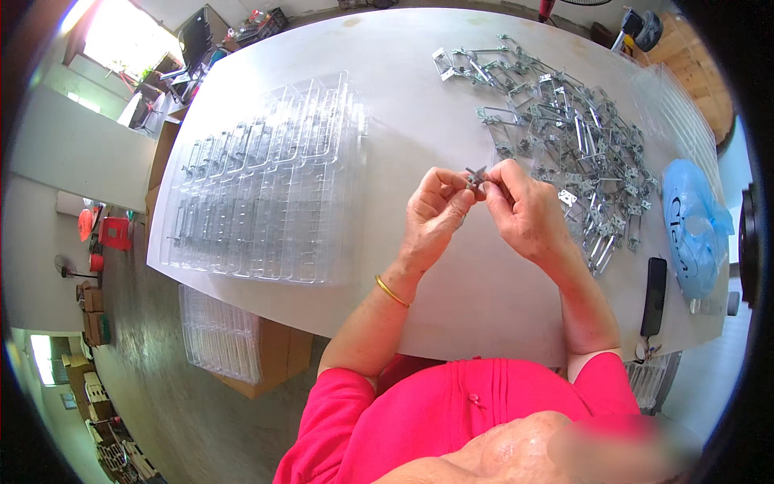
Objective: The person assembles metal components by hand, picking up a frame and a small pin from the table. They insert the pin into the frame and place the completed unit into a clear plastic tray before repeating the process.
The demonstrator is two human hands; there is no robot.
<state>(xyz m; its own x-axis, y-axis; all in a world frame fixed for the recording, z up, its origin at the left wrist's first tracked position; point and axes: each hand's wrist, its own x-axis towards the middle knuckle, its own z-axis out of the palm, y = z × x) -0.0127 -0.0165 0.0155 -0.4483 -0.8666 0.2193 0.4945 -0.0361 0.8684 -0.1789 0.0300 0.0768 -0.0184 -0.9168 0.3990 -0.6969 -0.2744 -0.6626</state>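
Note:
Above the middle of the white table [459, 290], my left hand [435, 214] and my right hand [524, 210] meet in a pinch. Between their fingertips is a small grey metal part [476, 177]; fingers cover most of it, so its exact kind does not show. Right of and beyond my right hand spreads a heap of metal brackets [580, 129] with rods and plates. To the left of my left hand lies a stack of clear plastic trays [266, 185], its compartments holding rows of similar metal parts.
A blue plastic bag [695, 230] and a black phone [655, 297] lie at the table's right side. More clear trays [219, 335] sit on a cardboard box [282, 355] below the left edge. A clear plastic sheet [673, 109] rests at the far right corner.

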